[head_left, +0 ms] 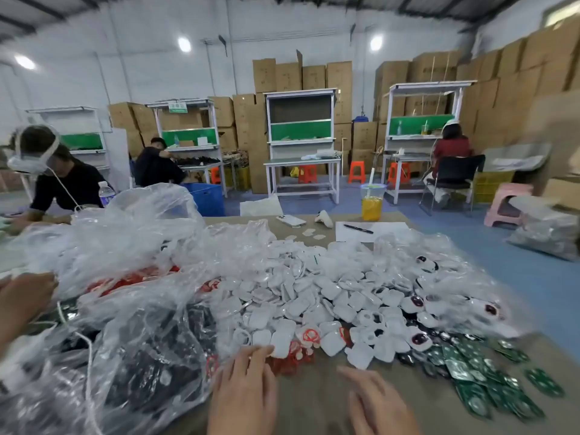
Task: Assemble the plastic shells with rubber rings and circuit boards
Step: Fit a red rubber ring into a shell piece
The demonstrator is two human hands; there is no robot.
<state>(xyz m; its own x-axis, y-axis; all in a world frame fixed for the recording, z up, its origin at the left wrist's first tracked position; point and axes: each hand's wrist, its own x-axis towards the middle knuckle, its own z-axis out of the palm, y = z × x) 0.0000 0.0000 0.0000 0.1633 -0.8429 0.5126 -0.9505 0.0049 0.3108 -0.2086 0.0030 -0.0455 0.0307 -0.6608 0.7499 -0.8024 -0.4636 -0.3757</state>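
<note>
A big heap of white plastic shells covers the middle of the table. Red rubber rings lie among the shells at the heap's near edge. Green circuit boards are spread at the near right. My left hand reaches forward with straight fingers, its fingertips touching a white shell at the heap's near edge. My right hand hovers low over the bare table with relaxed fingers, holding nothing.
Crumpled clear plastic bags with dark parts fill the left half of the table. Another person's hand rests at the far left. A phone, a pen on paper and a yellow drink cup stand at the far edge.
</note>
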